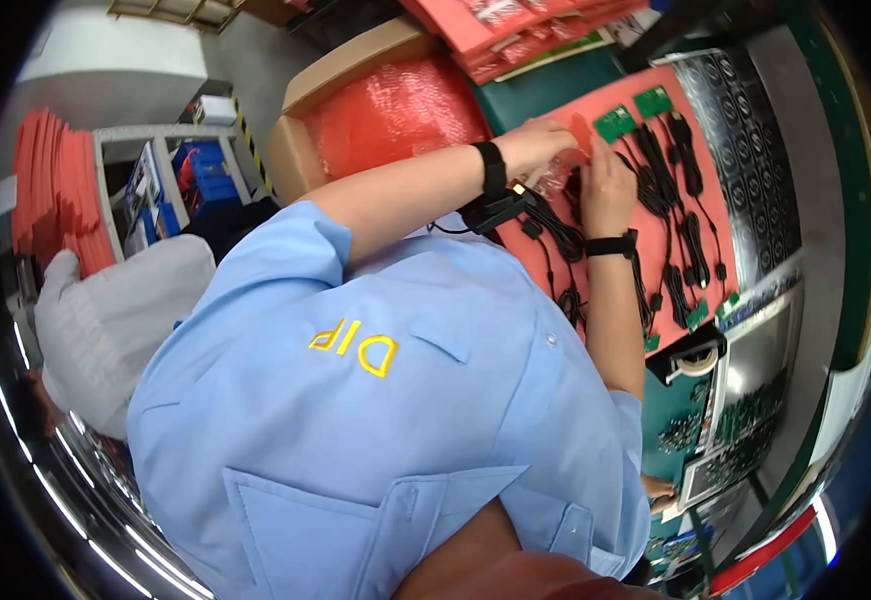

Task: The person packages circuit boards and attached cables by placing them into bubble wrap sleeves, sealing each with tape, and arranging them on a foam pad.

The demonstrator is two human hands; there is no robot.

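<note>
My left hand [539, 145] and my right hand [608, 190] are close together over a pink foam sheet [704, 225]. Between them is a crinkled, pink-tinted clear plastic bag [556, 175]; the fingers of both hands are closed on its upper edge. Part of the bag is hidden behind the hands. Bundled black cables [561, 235] lie just below the hands, and a light-coloured plug [522, 190] sits by my left wrist. To the right of my right hand, more black cables [661, 180] lie in rows, with small green circuit boards [615, 123] at their ends.
A cardboard box [301, 95] full of red bubble bags [396, 115] stands left of the sheet. Pink foam sheets [471, 50] are stacked at the far side. A dark patterned tray [746, 150] lies right, with a tape roll [696, 363] nearer. A person in grey [126, 320] is at left.
</note>
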